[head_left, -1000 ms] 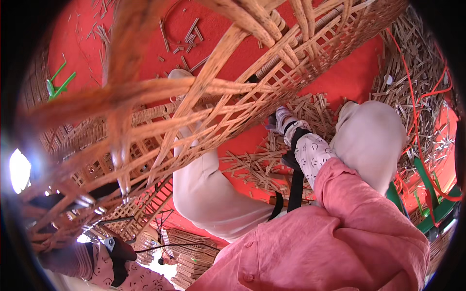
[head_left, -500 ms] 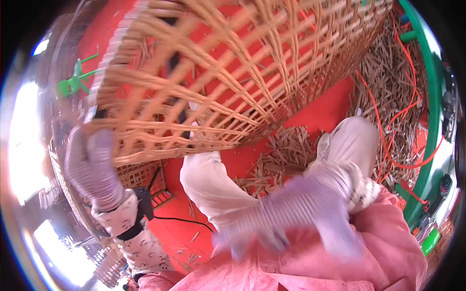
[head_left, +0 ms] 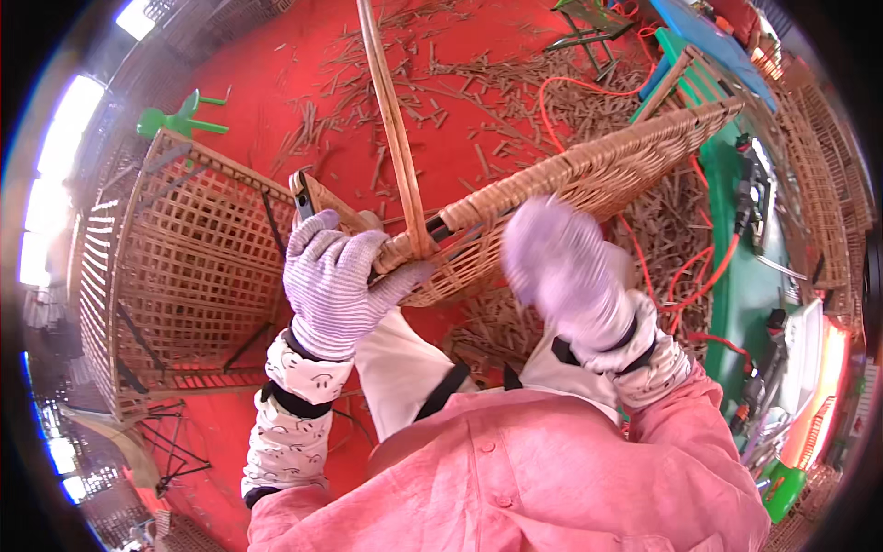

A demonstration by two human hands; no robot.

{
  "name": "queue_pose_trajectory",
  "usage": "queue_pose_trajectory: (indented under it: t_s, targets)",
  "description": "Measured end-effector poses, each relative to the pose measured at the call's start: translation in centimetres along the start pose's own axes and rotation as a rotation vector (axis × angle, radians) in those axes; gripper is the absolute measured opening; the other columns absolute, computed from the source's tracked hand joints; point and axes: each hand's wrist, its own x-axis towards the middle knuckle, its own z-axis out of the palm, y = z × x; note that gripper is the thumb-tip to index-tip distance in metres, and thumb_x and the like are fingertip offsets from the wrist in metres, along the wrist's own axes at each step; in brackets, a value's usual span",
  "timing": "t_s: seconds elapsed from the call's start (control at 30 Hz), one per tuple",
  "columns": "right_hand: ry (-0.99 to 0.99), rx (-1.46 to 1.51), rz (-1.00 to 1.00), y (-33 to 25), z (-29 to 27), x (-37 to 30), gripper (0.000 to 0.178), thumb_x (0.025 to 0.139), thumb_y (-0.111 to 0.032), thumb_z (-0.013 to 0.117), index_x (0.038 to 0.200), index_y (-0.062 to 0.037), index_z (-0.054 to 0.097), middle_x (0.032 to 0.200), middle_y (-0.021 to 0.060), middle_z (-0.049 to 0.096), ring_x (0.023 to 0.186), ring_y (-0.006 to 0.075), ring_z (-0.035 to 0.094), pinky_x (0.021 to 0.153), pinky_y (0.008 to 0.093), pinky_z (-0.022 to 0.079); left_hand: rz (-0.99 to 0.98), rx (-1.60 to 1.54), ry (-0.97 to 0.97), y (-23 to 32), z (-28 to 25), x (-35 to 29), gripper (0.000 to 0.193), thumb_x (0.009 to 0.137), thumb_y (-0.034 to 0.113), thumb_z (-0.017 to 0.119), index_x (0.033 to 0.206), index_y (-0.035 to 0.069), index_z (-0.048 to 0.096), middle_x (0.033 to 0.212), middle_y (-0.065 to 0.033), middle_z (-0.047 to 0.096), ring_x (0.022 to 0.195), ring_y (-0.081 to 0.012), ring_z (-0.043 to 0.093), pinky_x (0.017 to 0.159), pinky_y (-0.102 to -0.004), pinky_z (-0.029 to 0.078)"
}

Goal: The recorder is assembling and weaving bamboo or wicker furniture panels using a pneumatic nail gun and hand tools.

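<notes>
A woven cane basket [head_left: 589,184] lies tilted in front of me, its rim toward me. My left hand [head_left: 336,276], in a striped work glove, grips the basket's rim where a long cane strip [head_left: 391,120] rises from it. My right hand [head_left: 561,271], also gloved, is blurred with motion just below the rim, near the basket's underside; whether it holds anything cannot be told. My pink sleeves and pale trousers fill the lower part of the view.
A large cane lattice frame [head_left: 184,276] stands to my left on the red floor [head_left: 303,55]. Cane offcuts [head_left: 515,83] litter the floor ahead. A green stool [head_left: 175,115] is at far left. An orange cable [head_left: 699,267] and a green bench [head_left: 736,285] with tools lie to the right.
The basket, which covered most of the view, has swung down and away to my front. My left hand has come up onto its rim, and my right hand has moved toward the basket.
</notes>
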Motion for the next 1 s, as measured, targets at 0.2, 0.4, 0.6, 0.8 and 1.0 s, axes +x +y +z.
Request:
queue_pose_trajectory:
  t_s: [0.2, 0.4, 0.6, 0.8, 1.0]
  targets:
    - [0.374, 0.573, 0.408, -2.5, -3.6, -2.0, 0.045, 0.095, -0.054, 0.040, 0.069, -0.0173, 0.043, 0.048, -0.0044, 0.031, 0.033, 0.0114, 0.028, 0.030, 0.0287, 0.028, 0.122, -0.103, 0.100, -0.8, -0.6, -1.7, 0.044, 0.055, 0.040, 0.084, 0.078, 0.008, 0.063, 0.070, -0.0071, 0.061, 0.079, -0.0314, 0.061, 0.087, -0.0448, 0.046]
    - [0.443, 0.692, 0.348, -3.0, -8.2, -5.2, 0.045, 0.094, -0.055, 0.040, 0.069, -0.0184, 0.046, 0.048, -0.0048, 0.032, 0.032, 0.0130, 0.026, 0.028, 0.0322, 0.027, 0.010, -0.102, -0.007, -1.0, -0.8, -1.0, 0.046, 0.060, 0.043, 0.081, 0.082, 0.005, 0.066, 0.080, -0.0137, 0.065, 0.094, -0.0396, 0.059, 0.087, -0.0469, 0.045]
    - [0.566, -0.204, 0.204, -2.9, -9.4, -6.3, 0.033, 0.089, -0.044, 0.059, 0.083, -0.0119, 0.055, 0.060, 0.0007, 0.049, 0.043, 0.0165, 0.044, 0.041, 0.0312, 0.040, 0.018, -0.070, -0.027, 0.0, -1.3, -0.5, 0.042, 0.060, 0.044, 0.080, 0.080, 0.009, 0.067, 0.074, -0.0097, 0.064, 0.086, -0.0330, 0.062, 0.087, -0.0432, 0.045]
    - [0.198, -1.187, -0.392, -5.1, -6.3, -1.5, 0.050, 0.080, -0.034, 0.072, 0.115, -0.0025, 0.055, 0.106, 0.0165, 0.060, 0.103, 0.0299, 0.059, 0.087, 0.0380, 0.048, -0.046, -0.060, -0.013, 0.3, -2.1, -2.4, 0.051, 0.052, 0.045, 0.081, 0.082, 0.008, 0.066, 0.086, -0.0074, 0.062, 0.102, -0.0317, 0.056, 0.096, -0.0432, 0.042]
    - [-0.223, -0.796, -0.381, -4.5, 2.5, 2.4, 0.043, 0.089, -0.037, 0.062, 0.110, 0.0004, 0.058, 0.103, 0.0152, 0.065, 0.096, 0.0304, 0.063, 0.083, 0.0348, 0.050, -0.110, -0.166, 0.054, 0.1, -2.7, -3.8, 0.052, 0.050, 0.046, 0.080, 0.080, 0.006, 0.066, 0.096, -0.0062, 0.061, 0.109, -0.0289, 0.054, 0.098, -0.0440, 0.040]
